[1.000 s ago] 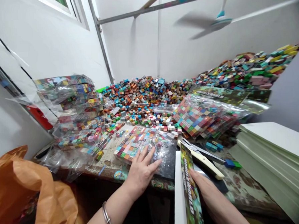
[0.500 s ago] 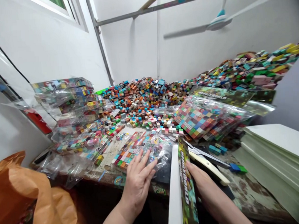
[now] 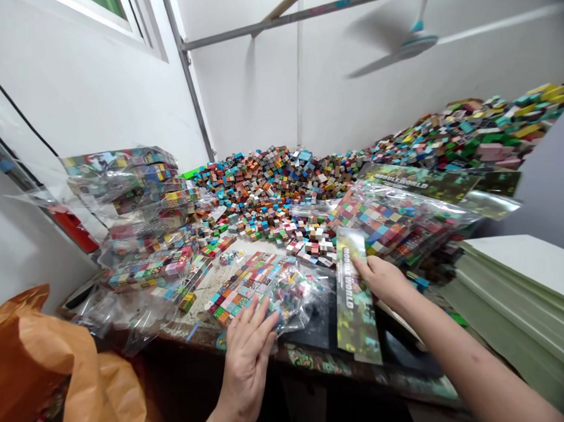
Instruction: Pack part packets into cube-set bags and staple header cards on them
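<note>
My left hand [image 3: 249,348] lies flat with fingers stretched on the near edge of a clear plastic bag of small coloured cubes [image 3: 260,284] at the table's front. My right hand [image 3: 382,278] grips the upper right edge of a long green printed card [image 3: 355,301] lettered "MODULE WORLD", which lies lengthwise on the table beside the bag. Its fingers curl round the card's side.
A huge heap of loose coloured cubes [image 3: 280,179] fills the back of the table. Filled bags stack at the left [image 3: 139,199] and right [image 3: 386,221]. A pile of pale flat sheets [image 3: 527,286] stands at the right, an orange plastic bag [image 3: 45,381] at lower left. A ceiling fan [image 3: 415,40] spins overhead.
The right hand has moved forward and laid the card flat, where before it stood on edge. The left hand has slid back towards me along the bag.
</note>
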A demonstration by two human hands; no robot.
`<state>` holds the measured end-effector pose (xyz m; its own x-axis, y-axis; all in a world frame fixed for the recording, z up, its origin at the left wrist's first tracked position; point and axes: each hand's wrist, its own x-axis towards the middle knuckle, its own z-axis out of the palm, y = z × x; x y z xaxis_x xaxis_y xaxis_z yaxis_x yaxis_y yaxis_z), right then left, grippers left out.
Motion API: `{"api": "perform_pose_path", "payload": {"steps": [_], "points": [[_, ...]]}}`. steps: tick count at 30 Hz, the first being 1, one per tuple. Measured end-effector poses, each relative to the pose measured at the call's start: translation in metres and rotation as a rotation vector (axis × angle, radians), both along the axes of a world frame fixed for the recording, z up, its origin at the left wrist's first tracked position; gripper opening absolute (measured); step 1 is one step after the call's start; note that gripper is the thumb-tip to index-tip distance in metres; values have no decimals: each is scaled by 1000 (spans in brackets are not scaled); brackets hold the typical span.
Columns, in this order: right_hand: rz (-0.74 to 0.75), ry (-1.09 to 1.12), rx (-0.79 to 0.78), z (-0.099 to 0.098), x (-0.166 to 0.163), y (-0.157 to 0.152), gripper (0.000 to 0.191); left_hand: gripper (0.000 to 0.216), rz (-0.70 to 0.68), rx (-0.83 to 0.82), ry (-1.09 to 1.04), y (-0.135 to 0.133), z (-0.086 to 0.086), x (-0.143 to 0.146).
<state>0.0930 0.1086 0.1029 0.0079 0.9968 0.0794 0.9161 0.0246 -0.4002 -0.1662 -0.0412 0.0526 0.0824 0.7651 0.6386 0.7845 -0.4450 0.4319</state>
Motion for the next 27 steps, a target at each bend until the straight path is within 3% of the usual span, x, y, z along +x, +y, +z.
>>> {"api": "perform_pose_path", "payload": {"steps": [4,9,13,19,27], "points": [[-4,-95,2,-4,-9,29,24,43,23,1,51,-9,-7,-2],[13,-131,49,1,-14,37,20,44,41,21,64,-14,-11,-4],[130,-105,199,19,-24,8,27,43,56,28,19,-15,-8,-8],[574,-55,485,35,-54,-58,23,39,142,97,-211,-8,7,-14],[650,-368,559,33,-80,-60,8,31,188,52,-417,-2,20,-10]]}}
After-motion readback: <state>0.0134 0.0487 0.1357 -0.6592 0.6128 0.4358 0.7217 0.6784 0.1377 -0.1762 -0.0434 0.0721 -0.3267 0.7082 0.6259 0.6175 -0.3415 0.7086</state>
